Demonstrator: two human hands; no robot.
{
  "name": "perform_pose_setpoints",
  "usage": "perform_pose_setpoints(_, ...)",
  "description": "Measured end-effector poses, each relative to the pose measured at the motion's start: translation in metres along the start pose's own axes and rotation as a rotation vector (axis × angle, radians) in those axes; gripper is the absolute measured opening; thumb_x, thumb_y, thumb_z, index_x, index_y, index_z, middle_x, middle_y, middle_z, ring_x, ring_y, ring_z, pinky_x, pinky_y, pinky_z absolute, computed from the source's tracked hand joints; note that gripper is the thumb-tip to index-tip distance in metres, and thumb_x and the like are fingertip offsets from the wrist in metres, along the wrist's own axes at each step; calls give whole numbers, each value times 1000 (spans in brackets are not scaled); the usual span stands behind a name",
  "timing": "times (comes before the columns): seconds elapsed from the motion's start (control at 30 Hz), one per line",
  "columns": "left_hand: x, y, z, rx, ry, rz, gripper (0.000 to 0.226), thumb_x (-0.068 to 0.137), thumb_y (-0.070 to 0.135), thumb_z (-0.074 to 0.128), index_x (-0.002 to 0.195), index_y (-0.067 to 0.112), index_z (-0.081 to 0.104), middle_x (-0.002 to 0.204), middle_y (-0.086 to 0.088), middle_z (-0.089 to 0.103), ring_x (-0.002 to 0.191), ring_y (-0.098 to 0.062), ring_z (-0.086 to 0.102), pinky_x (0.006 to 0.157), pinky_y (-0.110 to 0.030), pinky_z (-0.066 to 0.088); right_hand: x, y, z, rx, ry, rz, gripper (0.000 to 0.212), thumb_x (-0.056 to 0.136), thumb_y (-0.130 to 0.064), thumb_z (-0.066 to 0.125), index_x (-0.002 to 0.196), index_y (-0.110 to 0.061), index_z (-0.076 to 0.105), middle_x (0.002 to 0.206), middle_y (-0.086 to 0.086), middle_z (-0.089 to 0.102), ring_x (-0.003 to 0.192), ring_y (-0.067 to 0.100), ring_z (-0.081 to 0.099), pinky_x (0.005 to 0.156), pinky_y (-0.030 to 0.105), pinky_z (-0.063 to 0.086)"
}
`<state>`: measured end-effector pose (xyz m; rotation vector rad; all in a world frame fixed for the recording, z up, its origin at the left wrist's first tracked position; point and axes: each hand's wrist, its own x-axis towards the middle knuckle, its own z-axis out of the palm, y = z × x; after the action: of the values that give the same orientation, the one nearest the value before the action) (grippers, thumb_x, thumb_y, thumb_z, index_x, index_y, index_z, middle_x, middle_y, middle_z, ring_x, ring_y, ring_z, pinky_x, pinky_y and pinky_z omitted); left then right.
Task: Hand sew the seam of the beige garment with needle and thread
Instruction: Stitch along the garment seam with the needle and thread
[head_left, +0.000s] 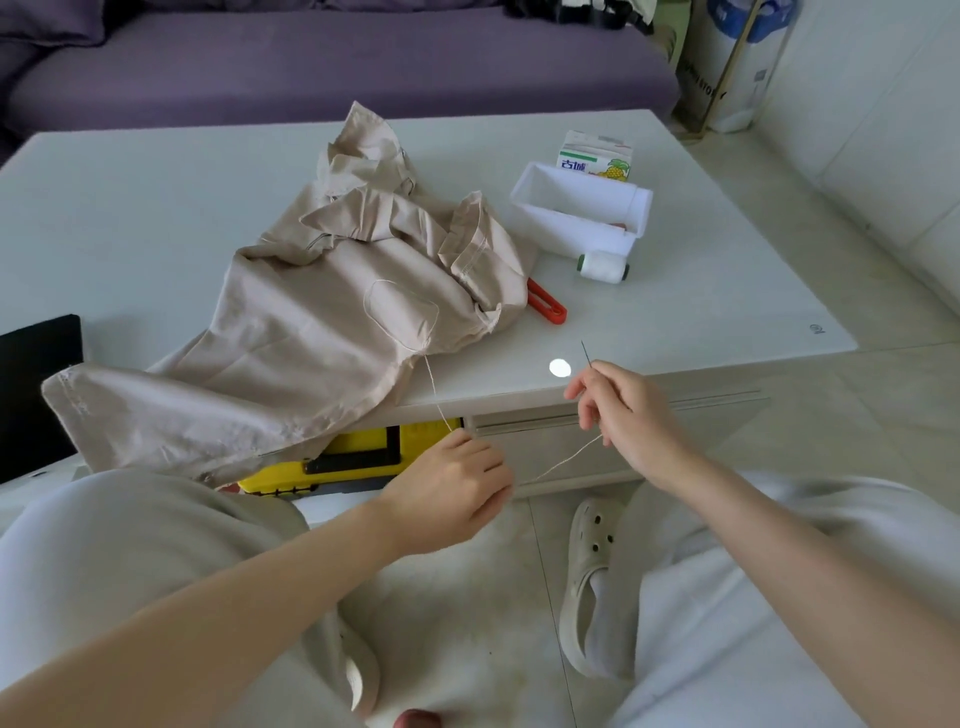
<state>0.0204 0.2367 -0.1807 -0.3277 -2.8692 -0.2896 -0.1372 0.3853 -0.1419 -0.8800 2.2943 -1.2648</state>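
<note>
Lying crumpled on the tabletop: garment, one end over the near edge. Thread runs from it through the left grip, curled round it, to the right grip, pinching the needle upright. Spool and tray lie beyond.

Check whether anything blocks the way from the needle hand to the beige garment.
Nothing visible does. The right hand pinches the needle above the front edge of the table; only bare tabletop lies between it and the beige garment. The thread sags lower, through the left hand. A red tool lies farther back, beside the garment.
</note>
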Motion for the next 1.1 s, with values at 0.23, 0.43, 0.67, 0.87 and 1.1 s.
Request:
perform_pose_setpoints(0.23, 1, -9, -21, -21, 131, -139, 23, 92, 18, 47, 74, 12, 60, 70, 1, 53, 63, -17, 47, 64, -27, 34, -12, -7, 26, -418, -355, -315, 26, 103, -25, 34, 111, -22, 59, 87, -12, 70, 44, 1, 50, 44, 14, 34)
perform_pose_setpoints(0.43, -3, -23, -38, 82, 244, -210, 25, 93, 19, 47, 73, 10, 60, 68, 0, 52, 61, -20, 47, 68, -28, 33, -12, 11, 26, -713, -296, -541, 16, 96, -11, 50, 104, -14, 64, 52, -6, 57, 39, 13, 50, 37, 19, 28)
perform_pose_setpoints(0.67, -8, -22, -34, 184, 186, -143, 25, 92, 16, 46, 69, 13, 57, 65, 1, 51, 62, -21, 48, 72, -32, 40, -5, 37, 5, -757, -46, -362, 15, 95, -5, 49, 102, -9, 62, 58, 2, 60, 48, 27, 55, 46, 34, 43)
perform_pose_setpoints(0.87, -24, 5, 8, 151, -207, 115, 17, 84, 22, 60, 67, 22, 59, 60, 8, 52, 56, -13, 47, 67, -27, 39, -14, 29, 6, -508, -103, -245, 26, 103, -19, 33, 98, -20, 58, 65, -13, 60, 50, 3, 50, 56, 23, 41)
perform_pose_setpoints(1.1, -33, 18, 6, 53, -440, 73, 36, 96, 37, 40, 125, 18, 50, 107, -2, 58, 95, -18, 57, 88, -32, 43, -18, 17, 14, -435, -213, -212, 28, 103, -25, 29, 101, -23, 57, 81, -14, 66, 56, 2, 52, 56, 21, 38)
